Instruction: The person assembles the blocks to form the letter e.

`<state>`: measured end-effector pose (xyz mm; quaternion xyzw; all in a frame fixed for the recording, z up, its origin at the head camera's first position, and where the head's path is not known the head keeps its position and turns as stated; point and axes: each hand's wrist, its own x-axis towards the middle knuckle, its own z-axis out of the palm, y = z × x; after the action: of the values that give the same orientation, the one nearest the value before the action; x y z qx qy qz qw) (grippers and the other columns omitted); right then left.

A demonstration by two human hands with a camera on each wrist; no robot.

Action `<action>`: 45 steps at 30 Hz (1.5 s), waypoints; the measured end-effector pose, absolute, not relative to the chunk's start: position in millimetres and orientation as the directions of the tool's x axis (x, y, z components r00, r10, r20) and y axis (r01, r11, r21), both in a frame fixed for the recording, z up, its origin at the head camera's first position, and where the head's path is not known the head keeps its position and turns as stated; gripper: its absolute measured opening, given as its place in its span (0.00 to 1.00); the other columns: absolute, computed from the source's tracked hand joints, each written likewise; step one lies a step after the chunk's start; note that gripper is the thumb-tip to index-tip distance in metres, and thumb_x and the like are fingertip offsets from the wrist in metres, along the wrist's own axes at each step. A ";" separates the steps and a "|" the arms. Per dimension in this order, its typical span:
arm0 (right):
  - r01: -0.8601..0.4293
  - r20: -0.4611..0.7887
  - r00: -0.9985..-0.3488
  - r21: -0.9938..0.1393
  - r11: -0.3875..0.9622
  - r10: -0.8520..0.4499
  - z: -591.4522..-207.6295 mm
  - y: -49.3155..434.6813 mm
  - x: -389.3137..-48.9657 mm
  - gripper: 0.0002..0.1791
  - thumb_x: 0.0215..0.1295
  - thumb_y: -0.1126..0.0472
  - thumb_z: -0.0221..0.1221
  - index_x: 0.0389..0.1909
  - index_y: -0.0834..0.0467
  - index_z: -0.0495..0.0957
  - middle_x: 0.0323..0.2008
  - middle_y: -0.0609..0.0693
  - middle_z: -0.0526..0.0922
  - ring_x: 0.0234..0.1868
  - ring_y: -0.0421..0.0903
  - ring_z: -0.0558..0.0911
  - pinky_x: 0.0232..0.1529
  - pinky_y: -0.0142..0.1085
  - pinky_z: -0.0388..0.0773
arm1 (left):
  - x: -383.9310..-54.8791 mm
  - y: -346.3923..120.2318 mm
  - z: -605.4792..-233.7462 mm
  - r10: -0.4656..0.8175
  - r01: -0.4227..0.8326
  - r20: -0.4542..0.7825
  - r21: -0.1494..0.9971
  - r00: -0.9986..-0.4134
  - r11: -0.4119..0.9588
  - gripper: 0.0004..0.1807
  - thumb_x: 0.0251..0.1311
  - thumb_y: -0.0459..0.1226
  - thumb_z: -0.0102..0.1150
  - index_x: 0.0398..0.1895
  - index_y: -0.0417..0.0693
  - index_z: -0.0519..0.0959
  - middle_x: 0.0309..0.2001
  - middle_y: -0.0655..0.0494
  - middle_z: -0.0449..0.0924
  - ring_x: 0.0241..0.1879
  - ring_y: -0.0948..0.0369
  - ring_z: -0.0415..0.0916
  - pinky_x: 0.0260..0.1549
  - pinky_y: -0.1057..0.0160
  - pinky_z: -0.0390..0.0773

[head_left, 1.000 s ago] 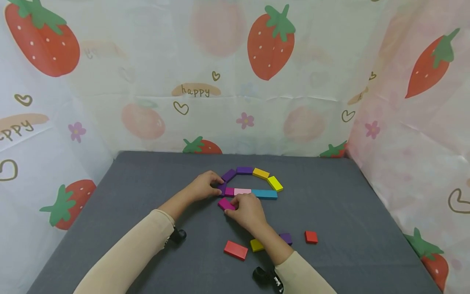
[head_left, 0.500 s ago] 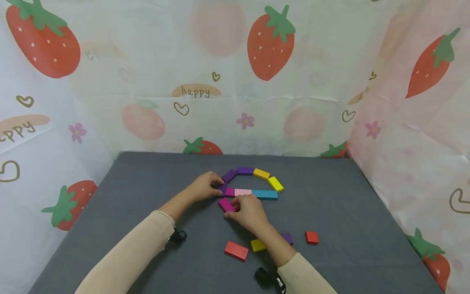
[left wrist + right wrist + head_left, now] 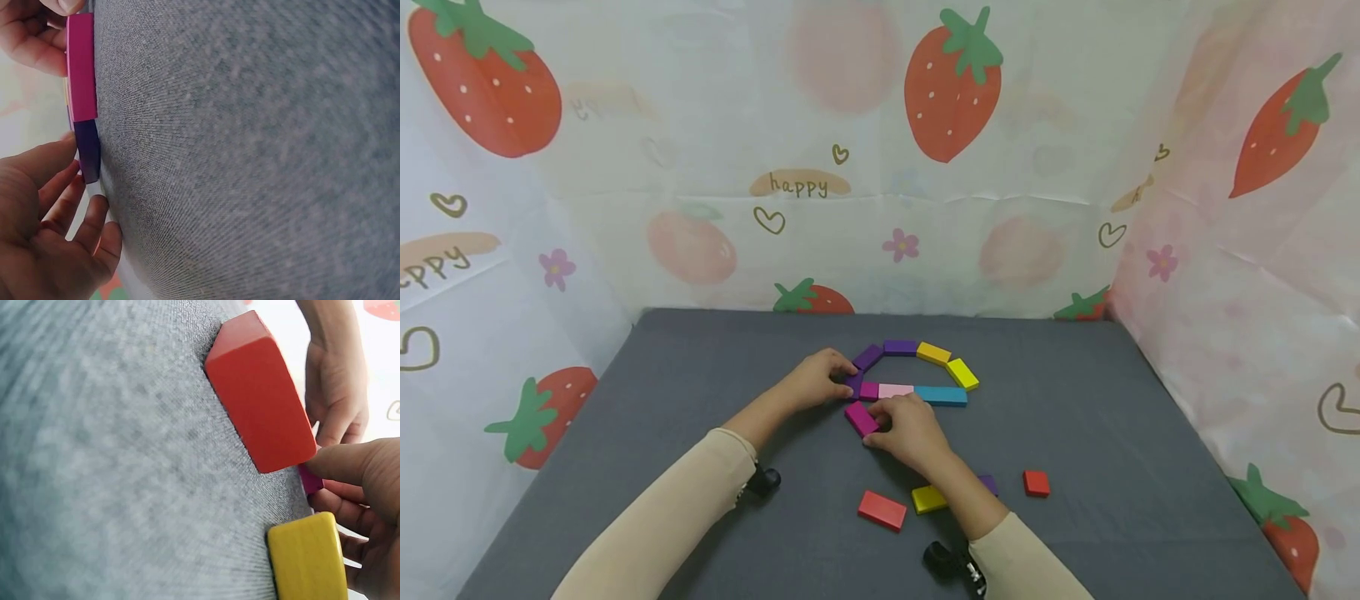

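On the grey table my right hand [image 3: 912, 429] pinches a magenta block [image 3: 861, 419] between thumb and fingers, near the block's right end. The block's far end lies close to the dark purple block [image 3: 854, 383] at the left end of an arch of blocks. My left hand [image 3: 815, 379] holds that purple block with thumb and forefinger. In the left wrist view the magenta block [image 3: 81, 69] and the purple block [image 3: 87, 150] stand end to end. From the right wrist, most of the magenta block [image 3: 310, 480] is hidden behind the thumb and a red block.
Purple, orange-yellow and yellow blocks [image 3: 962, 375] form the arch. Below it runs a row with a small magenta, a pink [image 3: 896, 391] and a blue block [image 3: 942, 397]. Nearer lie a coral-red block [image 3: 882, 511], a yellow block [image 3: 929, 499], a half-covered purple block and a red block [image 3: 1036, 483].
The magenta block has turned slightly in my right hand, its far end shifting toward the purple block. My left hand keeps its place.
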<state>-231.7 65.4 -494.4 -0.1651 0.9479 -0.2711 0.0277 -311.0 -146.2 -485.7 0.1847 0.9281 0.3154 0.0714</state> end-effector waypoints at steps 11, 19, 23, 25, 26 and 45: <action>-0.306 0.051 -0.943 -0.513 0.802 -0.328 -495.9 62.9 -233.5 0.23 0.56 0.48 0.76 0.52 0.49 0.87 0.35 0.40 0.85 0.45 0.44 0.74 0.52 0.42 0.72 | -312.2 -145.9 -486.4 0.383 0.291 -0.019 0.616 -0.924 0.732 0.18 0.64 0.38 0.70 0.56 0.43 0.85 0.60 0.46 0.77 0.63 0.48 0.74 0.64 0.47 0.72; -0.307 0.057 -0.945 -0.496 0.812 -0.322 -497.3 59.3 -234.7 0.23 0.56 0.46 0.75 0.52 0.49 0.87 0.34 0.40 0.85 0.45 0.44 0.74 0.51 0.42 0.71 | -310.7 -145.4 -485.8 0.378 0.287 -0.022 0.611 -0.926 0.738 0.18 0.64 0.38 0.70 0.56 0.43 0.85 0.60 0.46 0.76 0.63 0.48 0.73 0.65 0.47 0.72; -0.303 0.056 -0.947 -0.494 0.815 -0.318 -496.7 58.5 -234.0 0.24 0.56 0.46 0.75 0.52 0.49 0.87 0.34 0.40 0.85 0.44 0.44 0.74 0.50 0.42 0.72 | -310.2 -145.4 -485.0 0.380 0.286 -0.023 0.616 -0.925 0.734 0.18 0.64 0.38 0.70 0.56 0.43 0.84 0.60 0.46 0.76 0.63 0.48 0.73 0.65 0.47 0.71; -0.305 0.060 -0.946 -0.494 0.815 -0.318 -496.7 58.5 -233.5 0.24 0.56 0.46 0.75 0.52 0.49 0.87 0.34 0.40 0.84 0.44 0.44 0.74 0.50 0.42 0.71 | -310.3 -145.4 -485.0 0.380 0.284 -0.026 0.618 -0.925 0.733 0.18 0.64 0.38 0.70 0.56 0.44 0.84 0.60 0.46 0.76 0.63 0.48 0.73 0.65 0.47 0.71; -0.304 0.060 -0.947 -0.493 0.815 -0.317 -496.9 58.6 -233.3 0.24 0.56 0.46 0.75 0.52 0.49 0.87 0.34 0.40 0.84 0.44 0.44 0.73 0.49 0.42 0.71 | -310.3 -145.5 -485.1 0.380 0.283 -0.026 0.619 -0.925 0.732 0.18 0.64 0.38 0.70 0.56 0.44 0.84 0.60 0.46 0.76 0.63 0.48 0.73 0.65 0.47 0.71; -0.319 0.088 -0.944 -0.482 0.816 -0.318 -497.1 56.7 -230.7 0.23 0.56 0.46 0.75 0.51 0.50 0.88 0.32 0.41 0.84 0.40 0.43 0.73 0.49 0.42 0.70 | -310.2 -144.9 -485.0 0.383 0.290 -0.026 0.607 -0.923 0.740 0.18 0.64 0.38 0.70 0.56 0.44 0.84 0.60 0.47 0.76 0.63 0.49 0.74 0.65 0.47 0.71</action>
<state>-230.7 56.7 -497.1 -0.1671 0.9529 -0.2531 -0.0017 -310.2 -144.9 -485.0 0.1811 0.9296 0.3121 0.0748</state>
